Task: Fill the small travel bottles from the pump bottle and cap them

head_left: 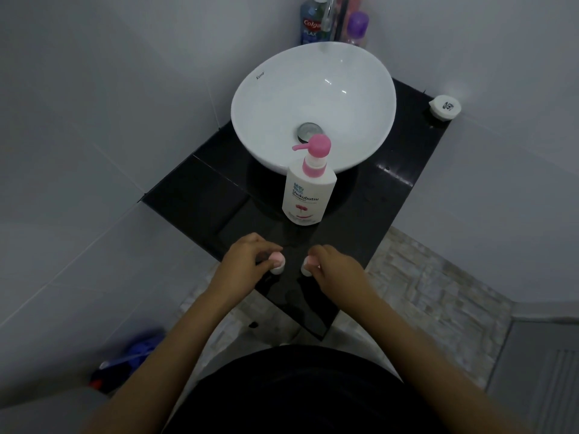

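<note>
A white pump bottle (308, 191) with a pink pump head stands upright on the black counter (200, 195), just in front of the basin. Near the counter's front edge stand two small travel bottles with pink tops. My left hand (244, 261) has its fingers closed around the left travel bottle (278, 263). My right hand (335, 266) grips the right travel bottle (308, 266), whose body is mostly hidden by the fingers. The two bottles stand a short gap apart.
A white vessel basin (313, 101) fills the back of the counter, with a tap and several toiletry bottles (313, 23) behind it. A white round container (444, 107) sits at the counter's far right corner. Tiled walls close in on both sides.
</note>
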`<state>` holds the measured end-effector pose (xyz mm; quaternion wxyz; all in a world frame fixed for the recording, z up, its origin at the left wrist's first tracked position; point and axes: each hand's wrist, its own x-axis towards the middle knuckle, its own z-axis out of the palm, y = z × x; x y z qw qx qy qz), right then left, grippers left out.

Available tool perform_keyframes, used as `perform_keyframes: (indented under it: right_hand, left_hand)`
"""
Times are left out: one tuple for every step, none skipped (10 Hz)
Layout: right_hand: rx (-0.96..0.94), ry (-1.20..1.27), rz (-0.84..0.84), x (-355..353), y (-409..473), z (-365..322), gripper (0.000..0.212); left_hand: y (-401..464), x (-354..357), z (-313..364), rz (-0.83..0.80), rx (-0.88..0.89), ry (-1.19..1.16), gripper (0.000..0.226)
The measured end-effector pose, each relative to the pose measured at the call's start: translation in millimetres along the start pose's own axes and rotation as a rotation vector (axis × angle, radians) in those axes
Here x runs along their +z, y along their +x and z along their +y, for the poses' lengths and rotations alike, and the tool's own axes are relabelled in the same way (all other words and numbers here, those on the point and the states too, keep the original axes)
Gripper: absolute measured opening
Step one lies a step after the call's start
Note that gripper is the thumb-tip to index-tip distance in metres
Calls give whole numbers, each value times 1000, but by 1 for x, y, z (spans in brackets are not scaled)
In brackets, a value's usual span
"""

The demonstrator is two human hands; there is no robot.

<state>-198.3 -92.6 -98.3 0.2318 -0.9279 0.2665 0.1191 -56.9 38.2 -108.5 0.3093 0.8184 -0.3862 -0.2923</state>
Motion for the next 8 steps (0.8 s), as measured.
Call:
perform_keyframes:
  right_hand:
    - [-4,2,16,3,0,1,32]
    - [18,17,35,5,0,1,33]
    - [39,37,55,8,-1,1,31]
    - [56,40,49,8,-3,0,31]
    - [59,44,66,9,-3,1,33]
    - [83,46,27,10,-5,2,46]
    - [84,54,50,11,-8,3,55]
    - [117,74,88,9,-12,4,54]
  left_hand:
    - [1,1,-1,6,8,6,27]
    - [0,1,-1,6,15,21,27]
    - [1,1,-2,15,15,21,29]
    - [1,1,-1,17,10,10,32]
    - [1,1,-1,19,23,16,33]
    - [1,1,-1,12,18,15,33]
    - [-1,2,-1,18,28,-8,33]
    - [-2,2,-2,31,14,-45,36]
